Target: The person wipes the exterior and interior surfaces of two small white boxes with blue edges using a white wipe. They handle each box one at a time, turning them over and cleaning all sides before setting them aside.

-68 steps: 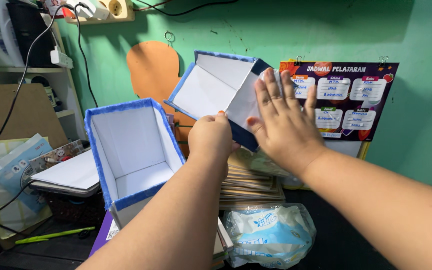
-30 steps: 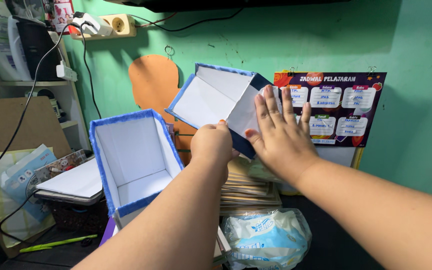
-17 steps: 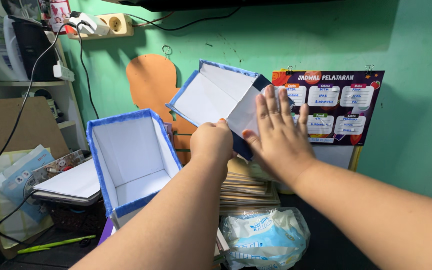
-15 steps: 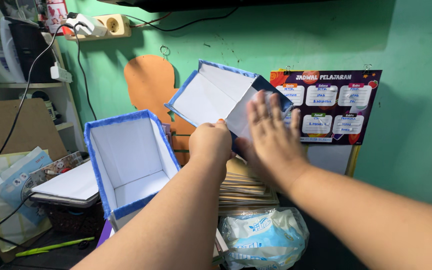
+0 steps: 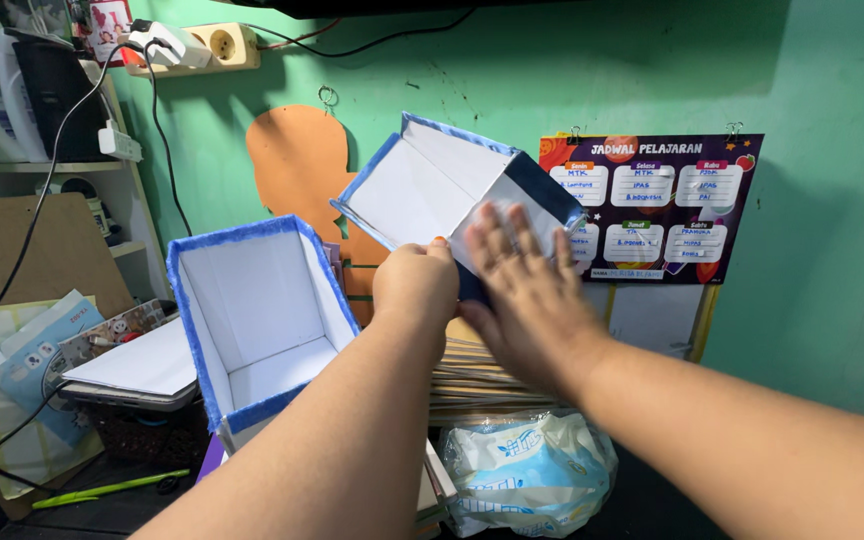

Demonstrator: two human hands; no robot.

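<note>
**Left hand pinches the lifted box's edge, right palm flat on its outer wall**

The left hand point(image 5: 415, 285) is closed in a pinch on the near lower edge of a small open box of white card with blue-covered rims and a dark blue outer wall point(image 5: 422, 180), holding it up in the air, tilted so that its mouth faces left and toward the camera. The right hand point(image 5: 527, 290) is open, fingers spread and a little blurred, laid flat against a white sheet point(image 5: 507, 215) on the box's right outer wall; it presses there and grips nothing.

From the pinch, the box runs up and to the right, its long axis slanting from the lower left rim to the far upper corner. The right palm lies just right of the pinch, touching the wall, so both hands meet at the box's near lower corner; the left is nearer the mouth, the right nearer the closed end.

Down and to the left of the grip stands a larger open box of white card with a blue rim point(image 5: 252, 300), mouth tilted toward the camera, apart from the held one. Straight below the hands is a stack of thin flat boards point(image 5: 482, 375), and below that a crumpled white and blue plastic pack point(image 5: 527, 470). Behind the right hand, a dark timetable poster point(image 5: 672, 200) is clipped to the green wall point(image 5: 832, 250). Far down left lies a green pen point(image 5: 102, 488).
</note>
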